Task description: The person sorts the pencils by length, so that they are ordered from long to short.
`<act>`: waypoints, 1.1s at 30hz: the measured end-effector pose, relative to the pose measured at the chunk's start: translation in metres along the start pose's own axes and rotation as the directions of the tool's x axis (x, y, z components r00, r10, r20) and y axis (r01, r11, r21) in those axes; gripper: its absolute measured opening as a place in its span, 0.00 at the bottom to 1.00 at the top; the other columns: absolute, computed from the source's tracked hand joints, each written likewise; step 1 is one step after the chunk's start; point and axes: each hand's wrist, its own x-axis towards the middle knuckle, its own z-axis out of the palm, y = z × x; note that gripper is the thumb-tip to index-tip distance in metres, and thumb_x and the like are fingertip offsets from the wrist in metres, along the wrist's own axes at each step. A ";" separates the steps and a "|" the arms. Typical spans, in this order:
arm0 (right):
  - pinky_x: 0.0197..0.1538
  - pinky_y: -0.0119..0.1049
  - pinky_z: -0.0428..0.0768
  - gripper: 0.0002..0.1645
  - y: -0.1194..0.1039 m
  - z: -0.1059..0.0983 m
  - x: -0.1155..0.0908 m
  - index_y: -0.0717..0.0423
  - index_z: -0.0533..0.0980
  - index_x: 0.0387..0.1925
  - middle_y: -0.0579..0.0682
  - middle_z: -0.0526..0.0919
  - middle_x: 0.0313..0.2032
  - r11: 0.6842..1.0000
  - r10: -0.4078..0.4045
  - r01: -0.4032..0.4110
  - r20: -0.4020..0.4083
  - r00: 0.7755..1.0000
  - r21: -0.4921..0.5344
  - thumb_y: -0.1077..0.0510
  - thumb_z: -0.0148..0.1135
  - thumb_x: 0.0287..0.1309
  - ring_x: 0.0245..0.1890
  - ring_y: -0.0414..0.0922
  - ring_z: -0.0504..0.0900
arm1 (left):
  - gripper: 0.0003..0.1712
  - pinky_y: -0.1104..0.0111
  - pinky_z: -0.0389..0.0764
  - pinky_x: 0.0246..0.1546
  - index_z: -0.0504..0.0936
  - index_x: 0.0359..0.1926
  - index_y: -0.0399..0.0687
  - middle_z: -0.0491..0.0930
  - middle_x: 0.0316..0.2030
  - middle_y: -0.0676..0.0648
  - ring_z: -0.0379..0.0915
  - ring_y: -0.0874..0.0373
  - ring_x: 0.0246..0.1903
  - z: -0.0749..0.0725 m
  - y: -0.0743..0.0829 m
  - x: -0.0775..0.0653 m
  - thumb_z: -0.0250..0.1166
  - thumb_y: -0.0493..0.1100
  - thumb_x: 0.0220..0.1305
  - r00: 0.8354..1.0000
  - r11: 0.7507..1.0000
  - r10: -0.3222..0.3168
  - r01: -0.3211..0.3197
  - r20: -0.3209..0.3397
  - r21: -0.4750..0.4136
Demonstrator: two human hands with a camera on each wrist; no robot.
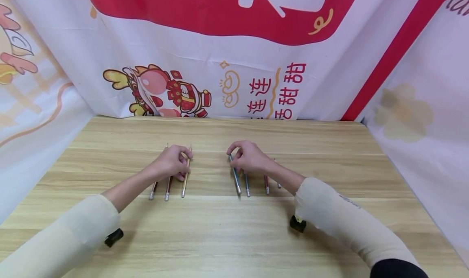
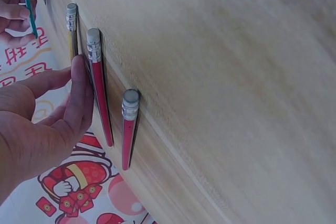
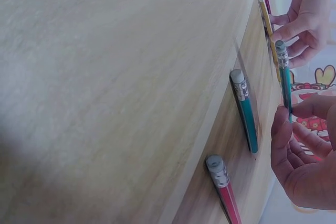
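Observation:
In the head view, my left hand (image 1: pixel 172 162) pinches a yellow pencil (image 1: pixel 185 183), thumb and fingers on either side of its shaft. Two red pencils (image 2: pixel 103 100) lie to the left of it, partly under that hand. My right hand (image 1: pixel 250 158) holds a teal pencil (image 3: pixel 286 80) between thumb and fingertips, its eraser end pointing toward me. Beside this one, another teal pencil (image 3: pixel 247 116) lies on the table. Farther right is a red pencil (image 1: pixel 267 184), then one more pencil (image 1: pixel 279 185) mostly hidden by the right forearm.
The pencils lie on a wood-grain table (image 1: pixel 227 237). Printed cloth (image 1: pixel 205 50) hangs along its back edge and both sides. Small black devices (image 1: pixel 114 237) show beneath the cream sleeves (image 1: pixel 69 233). A gap of bare tabletop separates the two pencil groups.

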 end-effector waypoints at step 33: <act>0.18 0.28 0.80 0.21 -0.018 0.025 0.022 0.66 0.78 0.53 0.54 0.84 0.26 1.000 -0.011 0.011 0.017 1.000 0.002 0.72 0.69 0.58 0.22 0.49 0.83 | 0.19 0.64 0.91 0.23 0.77 0.51 0.23 0.76 0.25 0.42 0.78 0.58 0.17 -0.008 -0.002 -0.005 0.69 0.21 0.58 1.000 0.994 0.021 -0.022 0.016 0.107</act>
